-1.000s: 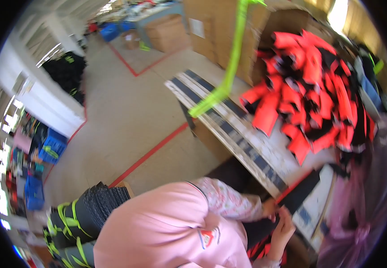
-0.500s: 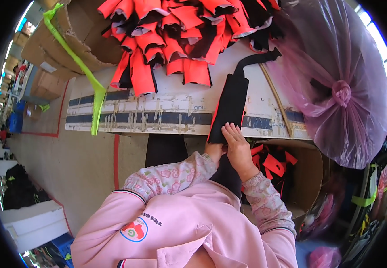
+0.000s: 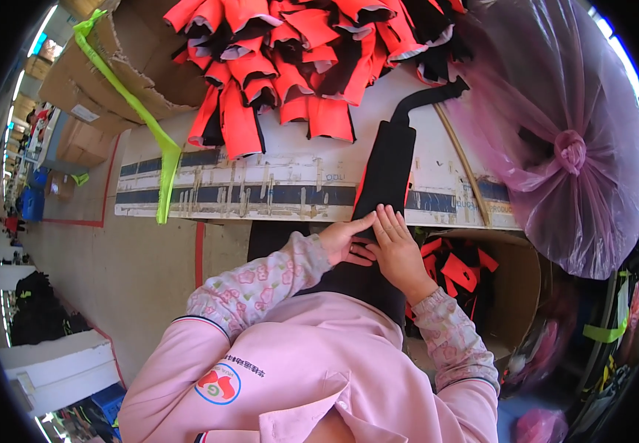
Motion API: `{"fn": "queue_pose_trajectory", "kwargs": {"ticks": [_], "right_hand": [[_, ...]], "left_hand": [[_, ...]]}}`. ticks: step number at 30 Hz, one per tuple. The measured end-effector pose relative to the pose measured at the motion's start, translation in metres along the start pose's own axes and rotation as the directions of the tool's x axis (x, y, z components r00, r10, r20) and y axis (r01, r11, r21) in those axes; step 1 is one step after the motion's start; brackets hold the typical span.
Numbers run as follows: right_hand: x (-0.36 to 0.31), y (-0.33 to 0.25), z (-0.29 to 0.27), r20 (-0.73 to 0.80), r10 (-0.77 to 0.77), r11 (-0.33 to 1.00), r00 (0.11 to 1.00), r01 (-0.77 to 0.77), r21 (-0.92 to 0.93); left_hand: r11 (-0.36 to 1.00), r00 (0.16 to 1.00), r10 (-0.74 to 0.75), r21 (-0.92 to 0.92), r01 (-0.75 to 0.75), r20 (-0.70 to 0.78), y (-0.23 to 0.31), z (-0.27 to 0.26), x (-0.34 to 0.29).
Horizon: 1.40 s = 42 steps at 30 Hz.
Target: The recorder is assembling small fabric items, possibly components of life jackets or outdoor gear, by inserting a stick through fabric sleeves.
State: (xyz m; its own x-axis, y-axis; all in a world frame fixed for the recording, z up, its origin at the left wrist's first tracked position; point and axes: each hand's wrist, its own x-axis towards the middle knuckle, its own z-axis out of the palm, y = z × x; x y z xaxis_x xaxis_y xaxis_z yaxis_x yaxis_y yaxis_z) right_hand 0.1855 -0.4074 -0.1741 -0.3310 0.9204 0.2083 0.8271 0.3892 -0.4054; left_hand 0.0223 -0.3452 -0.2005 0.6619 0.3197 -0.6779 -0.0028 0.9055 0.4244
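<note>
A long black fabric sleeve (image 3: 386, 166) with an orange edge lies lengthwise on the table, its near end at the table's front edge. From its far end a narrow black strip (image 3: 430, 96) bends to the right. My left hand (image 3: 340, 240) grips the near left corner, thumb on top and fingers below. My right hand (image 3: 401, 255) holds the near right part, its fingers straight and together on the black face; its thumb is mostly hidden. Beyond lies a heap of orange and black fabric sleeves (image 3: 242, 122).
The worn white table (image 3: 223, 199) carries a thin wooden stick (image 3: 463, 166) and a yellow-green strip (image 3: 166, 177). At right bulges a knotted purple plastic bag (image 3: 592, 199). Below the table edge stands a carton (image 3: 515, 295) with orange and black pieces. Another carton (image 3: 157, 66) is at far left.
My left hand has come out from beneath the sleeve's near end, and its thumb now rests on top. My right hand stays at the near end. The whole view has shifted slightly.
</note>
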Motion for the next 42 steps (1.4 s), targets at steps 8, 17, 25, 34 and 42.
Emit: {"fn": "queue_pose_trajectory", "kwargs": {"ticks": [8, 17, 25, 34, 42], "right_hand": [[0.007, 0.011, -0.01, 0.057, 0.18, 0.906, 0.982, -0.188, 0.379], [0.059, 0.001, 0.011, -0.061, 0.187, 0.976, 0.98, -0.192, -0.102], [0.118, 0.064, 0.026, -0.152, 0.243, 0.932, 0.958, -0.274, -0.238], [0.087, 0.064, -0.011, -0.261, 0.206, 0.967, 0.943, -0.237, -0.092], [-0.02, -0.036, -0.027, -0.091, 0.18, 0.967, 0.98, -0.193, -0.167]], "left_hand": [[0.963, 0.929, 0.262, 0.012, -0.269, -0.261, -0.028, 0.016, 0.014], [0.751, 0.709, 0.656, 0.321, -0.577, -0.259, -0.069, 0.008, 0.053], [0.892, 0.818, 0.445, 0.259, -0.37, -0.364, -0.059, 0.019, 0.049], [0.892, 0.849, 0.45, 0.174, -0.417, -0.276, -0.056, 0.009, 0.034], [0.896, 0.851, 0.444, 0.165, -0.413, -0.279, -0.045, 0.032, 0.013]]}}
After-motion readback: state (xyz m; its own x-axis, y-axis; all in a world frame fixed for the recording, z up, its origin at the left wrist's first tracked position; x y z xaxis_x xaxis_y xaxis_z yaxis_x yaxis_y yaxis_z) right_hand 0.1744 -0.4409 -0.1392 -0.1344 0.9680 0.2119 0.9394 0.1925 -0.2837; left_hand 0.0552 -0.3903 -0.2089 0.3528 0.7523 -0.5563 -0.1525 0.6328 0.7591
